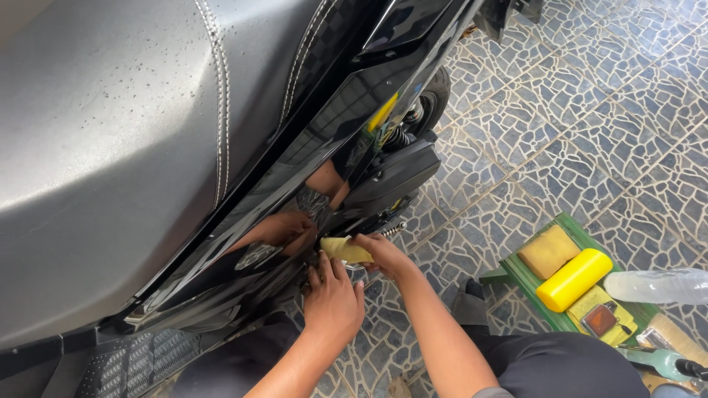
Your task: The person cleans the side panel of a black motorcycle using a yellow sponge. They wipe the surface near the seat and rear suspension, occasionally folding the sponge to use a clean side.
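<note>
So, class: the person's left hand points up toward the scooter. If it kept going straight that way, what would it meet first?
The left hand points up and slightly left. Its fingers already seem to be at the scooter's lower parts, so it would likely meet the glossy black side panel first. Depth is unclear; the yellow cloth lies just to the right of that line.

seat [110, 147]: matt leather | side panel [243, 214]: glossy black plastic | cloth [345, 249]: soft yellow

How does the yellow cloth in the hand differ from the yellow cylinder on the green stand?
The yellow cloth is soft and crumpled, pinched in the right hand against the scooter's lower body; the yellow cylinder is rigid, smooth and glossy. The cloth is in use beside the left hand; the cylinder lies untouched on its side on the green stand. The cloth is a paler yellow, the cylinder brighter. Both are yellow.
</note>
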